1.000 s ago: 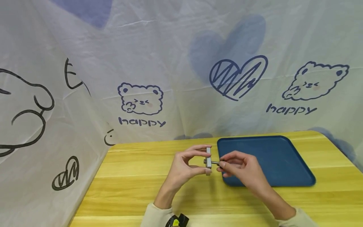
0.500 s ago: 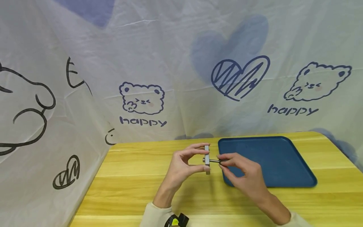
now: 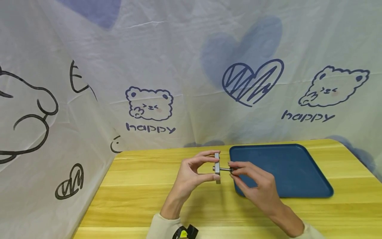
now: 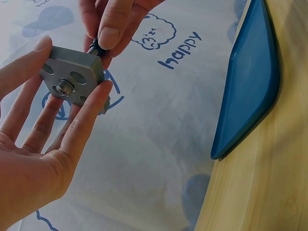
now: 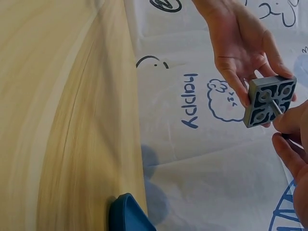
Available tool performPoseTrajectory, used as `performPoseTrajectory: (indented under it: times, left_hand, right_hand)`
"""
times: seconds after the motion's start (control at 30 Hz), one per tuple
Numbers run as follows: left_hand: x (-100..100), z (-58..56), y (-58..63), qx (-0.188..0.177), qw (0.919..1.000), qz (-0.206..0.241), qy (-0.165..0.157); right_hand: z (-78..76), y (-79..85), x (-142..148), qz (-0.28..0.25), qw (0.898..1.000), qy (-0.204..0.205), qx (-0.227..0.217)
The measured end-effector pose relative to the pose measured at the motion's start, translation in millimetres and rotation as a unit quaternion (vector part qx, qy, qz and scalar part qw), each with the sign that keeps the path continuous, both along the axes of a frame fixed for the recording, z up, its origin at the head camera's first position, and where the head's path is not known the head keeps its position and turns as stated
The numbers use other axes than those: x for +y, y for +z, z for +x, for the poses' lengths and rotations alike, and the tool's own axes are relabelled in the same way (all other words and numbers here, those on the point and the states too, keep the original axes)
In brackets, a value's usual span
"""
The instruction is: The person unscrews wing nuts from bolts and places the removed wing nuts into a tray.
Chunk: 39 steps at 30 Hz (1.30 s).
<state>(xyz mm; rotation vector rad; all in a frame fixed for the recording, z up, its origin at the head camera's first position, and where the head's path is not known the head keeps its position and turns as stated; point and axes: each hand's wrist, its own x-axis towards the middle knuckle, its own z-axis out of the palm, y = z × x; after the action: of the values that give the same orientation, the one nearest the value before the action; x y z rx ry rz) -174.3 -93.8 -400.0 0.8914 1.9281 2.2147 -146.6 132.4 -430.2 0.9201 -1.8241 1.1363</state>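
Note:
My left hand (image 3: 188, 176) holds a grey square plate (image 4: 72, 77) by its edges, thumb on one side and fingers on the other, above the table. The plate has round holes near its corners and a recessed pattern on its other face. Through its centre runs a metal bolt (image 3: 224, 169); the bolt head (image 4: 64, 87) shows in the left wrist view. Opposite, my right hand (image 3: 259, 182) pinches a small dark piece (image 4: 97, 47) at the bolt's threaded end. Fingertips partly hide that piece, so its exact kind is unclear.
A blue tray (image 3: 283, 172) lies on the wooden table (image 3: 137, 192), just behind and to the right of my hands. White cloth (image 3: 191, 83) with printed bears and hearts hangs along the back and left. A black and yellow device (image 3: 185, 232) sits at my left wrist.
My right hand's fingers and thumb have shifted round the dark piece, from more curled to more outstretched. The plate has moved very slightly left, still in my left hand.

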Motion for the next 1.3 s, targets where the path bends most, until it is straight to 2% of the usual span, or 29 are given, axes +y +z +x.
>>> performPoseTrajectory:
  times: [0.2, 0.5, 0.73, 1.0, 1.2, 1.3]
  left_hand:
    - [-0.4, -0.1, -0.4, -0.002, 1.0, -0.001, 0.001]
    - [0.7, -0.6, -0.5, 0.015, 0.9999, 0.007, -0.005]
    - [0.0, 0.0, 0.3, 0.002, 1.0, 0.004, -0.004]
    - [-0.4, 0.0, -0.7, 0.018, 0.9998, 0.005, -0.001]
    - [-1.3, -0.5, 0.5, 0.022, 0.9997, 0.0, 0.007]
    - [-2.5, -0.3, 2.0, 0.02, 0.9997, -0.007, 0.015]
  right_hand:
    - [-0.9, -2.2, 1.6, -0.011, 1.0, 0.014, -0.021]
    - [-0.8, -0.5, 2.3, -0.025, 0.999, 0.039, -0.028]
    - [-0.7, -2.4, 2.8, -0.015, 0.999, 0.036, -0.028]
    - [1.5, -2.2, 0.9, -0.052, 0.991, 0.09, -0.09]
    - [2.5, 0.3, 2.2, -0.061, 0.99, 0.088, -0.095]
    - [-0.5, 1.2, 6.6, -0.064, 0.991, 0.072, -0.089]
